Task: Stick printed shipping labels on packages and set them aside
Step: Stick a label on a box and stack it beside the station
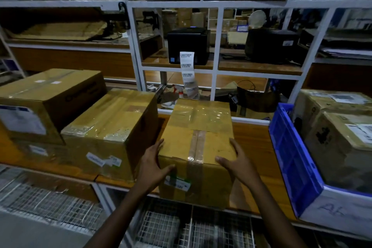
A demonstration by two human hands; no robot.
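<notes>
Cardboard all over. Far left on the wooden bench (255, 147): big box (50, 94) beside a taped box (108, 127), crowding that side. Dead centre, at the front edge, taped package (199, 137) between both hands, left hand (155, 165) flat on its left side, right hand (239, 163) over its right top corner, fingers spread and fairly straight on both. Behind it, label strip (188, 70) dangling from a black printer (188, 46) on the shelf (153, 64). Right: blue crate (291, 167) of labelled boxes (342, 143), blocking that side.
</notes>
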